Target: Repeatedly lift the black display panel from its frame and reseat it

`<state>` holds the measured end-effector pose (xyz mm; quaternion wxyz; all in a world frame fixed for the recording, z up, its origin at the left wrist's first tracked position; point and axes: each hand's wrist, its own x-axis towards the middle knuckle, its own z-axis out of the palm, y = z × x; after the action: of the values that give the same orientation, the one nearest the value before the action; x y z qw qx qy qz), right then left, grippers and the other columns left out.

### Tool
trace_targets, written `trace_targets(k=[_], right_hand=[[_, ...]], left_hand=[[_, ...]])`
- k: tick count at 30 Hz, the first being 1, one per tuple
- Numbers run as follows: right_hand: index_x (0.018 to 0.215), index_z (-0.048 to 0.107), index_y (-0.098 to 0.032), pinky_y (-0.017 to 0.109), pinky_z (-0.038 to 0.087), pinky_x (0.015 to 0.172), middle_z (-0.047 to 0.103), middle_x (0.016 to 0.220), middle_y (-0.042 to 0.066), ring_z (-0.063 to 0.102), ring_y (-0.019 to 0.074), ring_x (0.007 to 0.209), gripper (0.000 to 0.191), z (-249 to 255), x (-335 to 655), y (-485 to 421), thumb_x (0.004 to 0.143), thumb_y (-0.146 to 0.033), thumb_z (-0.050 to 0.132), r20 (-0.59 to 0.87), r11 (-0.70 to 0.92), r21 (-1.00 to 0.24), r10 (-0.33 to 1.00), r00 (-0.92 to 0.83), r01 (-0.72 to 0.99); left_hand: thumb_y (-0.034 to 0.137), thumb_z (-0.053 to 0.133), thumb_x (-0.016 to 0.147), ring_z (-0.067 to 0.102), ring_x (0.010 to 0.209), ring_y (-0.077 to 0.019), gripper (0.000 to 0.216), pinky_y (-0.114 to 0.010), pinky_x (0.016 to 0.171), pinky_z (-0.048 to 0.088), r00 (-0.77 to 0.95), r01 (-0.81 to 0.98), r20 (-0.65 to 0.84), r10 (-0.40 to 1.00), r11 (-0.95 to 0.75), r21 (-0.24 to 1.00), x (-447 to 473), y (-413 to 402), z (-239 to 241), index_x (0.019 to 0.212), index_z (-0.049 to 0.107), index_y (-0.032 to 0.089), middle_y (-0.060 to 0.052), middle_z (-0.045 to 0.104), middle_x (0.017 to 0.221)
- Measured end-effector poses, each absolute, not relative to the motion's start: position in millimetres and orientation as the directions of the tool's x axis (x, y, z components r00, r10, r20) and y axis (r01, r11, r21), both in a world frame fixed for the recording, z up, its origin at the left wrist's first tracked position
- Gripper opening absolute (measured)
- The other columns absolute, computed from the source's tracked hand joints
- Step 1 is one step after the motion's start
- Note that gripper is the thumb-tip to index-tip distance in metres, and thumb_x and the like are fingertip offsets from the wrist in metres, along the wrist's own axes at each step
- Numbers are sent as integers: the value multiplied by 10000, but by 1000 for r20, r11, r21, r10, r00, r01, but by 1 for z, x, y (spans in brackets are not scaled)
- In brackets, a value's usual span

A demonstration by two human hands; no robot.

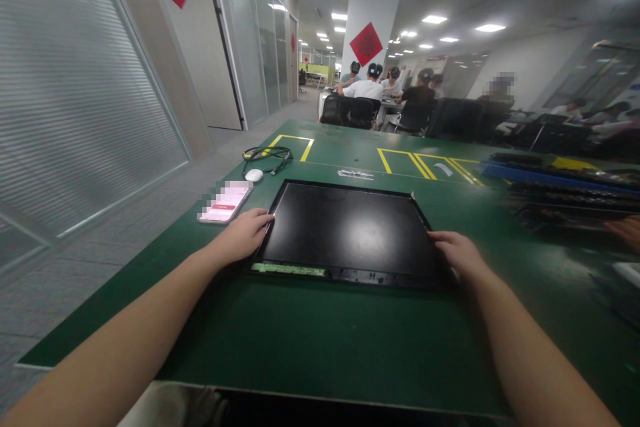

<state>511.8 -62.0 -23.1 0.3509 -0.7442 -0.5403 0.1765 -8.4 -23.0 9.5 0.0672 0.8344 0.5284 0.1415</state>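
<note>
A black LCD screen panel (pixel 350 227) lies on the green table in front of me, its glossy face up. Along its near edge runs a green circuit strip (pixel 289 270). My left hand (pixel 244 233) grips the panel's left edge, fingertips on the dark frame. At the opposite side, my right hand (pixel 457 253) holds the right edge, with the thumb side on the rim and the other fingers partly hidden. Close to my left hand rests a phone (pixel 226 203) with a lit pinkish screen, partly pixelated.
Beyond the phone are a white rounded case (pixel 254 175) and a coiled black cable (pixel 267 159). Dark stacked panels (pixel 565 197) stand at the right, near another person's hand (pixel 625 230). Yellow tape marks the green table (pixel 330 340). People sit at tables farther back.
</note>
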Motion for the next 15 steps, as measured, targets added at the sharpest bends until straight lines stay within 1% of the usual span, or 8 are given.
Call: trace_targets(k=[4,7,11,13,15], right_hand=[[1035,774,-181,319,542,603,765,838,78,676,200,636,432,-22,508,-64,675,-179,534,-31,-251,-804,923,384,538],[1097,750,-154,304,502,500,749,763,78,631,185,525,473,-25,509,-63,672,-173,543,-105,-291,-851,910,400,438],[1132,735,-157,311,492,478,727,708,67,598,177,479,483,-28,512,-62,676,-166,577,-168,-328,-874,897,409,360],[1119,742,-157,300,491,486,717,685,64,594,170,487,456,-28,512,-62,685,-163,602,-160,-315,-881,900,405,353],[1093,754,-150,274,484,494,711,675,64,593,158,505,425,-28,512,-63,689,-151,620,-133,-300,-878,901,413,373]], left_hand=[[309,394,886,542,1263,-329,483,-465,1101,405,399,863,159,903,-429,269,-8,-22,9,1240,665,123,-173,591,1347],[311,405,887,552,1251,-325,456,-472,1094,413,408,854,172,897,-441,276,-8,-23,9,1213,678,147,-154,611,1322],[294,401,886,580,1222,-312,456,-448,1077,431,407,857,161,899,-437,273,-7,-24,13,1206,677,124,-177,627,1299],[299,410,875,588,1219,-309,462,-436,1074,432,403,855,158,902,-432,288,-6,-25,15,1210,674,119,-180,633,1303],[318,426,864,599,1209,-304,465,-427,1071,434,394,851,158,905,-424,310,-7,-26,17,1217,673,142,-160,647,1307]])
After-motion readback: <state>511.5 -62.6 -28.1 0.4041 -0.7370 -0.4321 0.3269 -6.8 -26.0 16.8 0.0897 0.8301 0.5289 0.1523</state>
